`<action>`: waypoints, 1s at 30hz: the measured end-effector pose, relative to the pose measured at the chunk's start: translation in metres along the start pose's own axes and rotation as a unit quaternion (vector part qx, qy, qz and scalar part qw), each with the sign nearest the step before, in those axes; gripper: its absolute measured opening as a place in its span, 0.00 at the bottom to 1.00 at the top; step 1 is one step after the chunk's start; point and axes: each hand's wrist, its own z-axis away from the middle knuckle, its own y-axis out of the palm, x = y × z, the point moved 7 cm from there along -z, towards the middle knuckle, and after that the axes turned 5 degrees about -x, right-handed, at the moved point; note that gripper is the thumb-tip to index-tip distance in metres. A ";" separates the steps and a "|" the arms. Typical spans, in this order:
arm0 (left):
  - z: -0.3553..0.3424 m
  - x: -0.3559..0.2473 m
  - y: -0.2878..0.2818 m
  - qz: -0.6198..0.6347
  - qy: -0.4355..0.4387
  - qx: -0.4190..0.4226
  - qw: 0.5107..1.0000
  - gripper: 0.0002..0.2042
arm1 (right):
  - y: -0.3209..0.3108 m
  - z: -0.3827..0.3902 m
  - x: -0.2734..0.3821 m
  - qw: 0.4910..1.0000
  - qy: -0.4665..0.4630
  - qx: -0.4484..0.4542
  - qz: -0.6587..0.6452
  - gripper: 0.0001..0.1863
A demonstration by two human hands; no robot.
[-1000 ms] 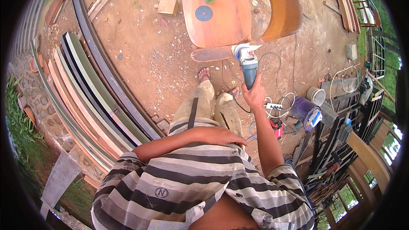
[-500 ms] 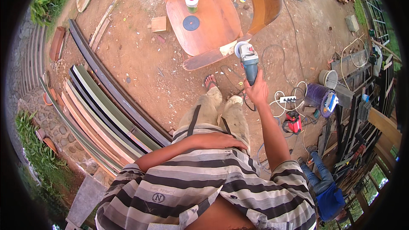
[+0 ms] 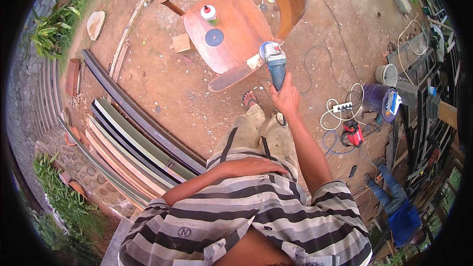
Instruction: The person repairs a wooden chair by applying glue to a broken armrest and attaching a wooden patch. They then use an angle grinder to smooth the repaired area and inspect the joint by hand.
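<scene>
Right hand (image 3: 286, 97) is clamped round the angle grinder (image 3: 277, 71), whose head (image 3: 272, 52) I see remotely beside the armrest (image 3: 235, 76) of the wooden chair (image 3: 244, 27); I cannot tell whether they touch. Left hand (image 3: 253, 166) lies flat against the striped shirt (image 3: 226, 199), fingers outstretched. On the chair's seat I make out a bottle (image 3: 209, 15) and a dark disc (image 3: 214, 37).

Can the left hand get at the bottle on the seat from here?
Probably yes, perhaps with a lean forward: the left hand lies at the waist, seemingly empty; the bottle stands uncovered on the seat, and the angle grinder is off to the right.
</scene>
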 end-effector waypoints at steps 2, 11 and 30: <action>0.004 -0.001 -0.005 0.004 0.004 -0.019 1.000 0.26 | 0.003 0.003 0.009 1.000 -0.025 0.009 -0.002 0.37; 0.010 0.015 -0.018 0.022 -0.113 -0.025 0.993 0.26 | 0.038 0.038 -0.050 0.931 0.099 -0.177 -0.303 0.33; -0.022 0.320 0.006 -0.335 -0.637 -0.022 0.694 0.48 | 0.143 0.027 -0.083 0.710 0.094 -0.080 -0.693 0.26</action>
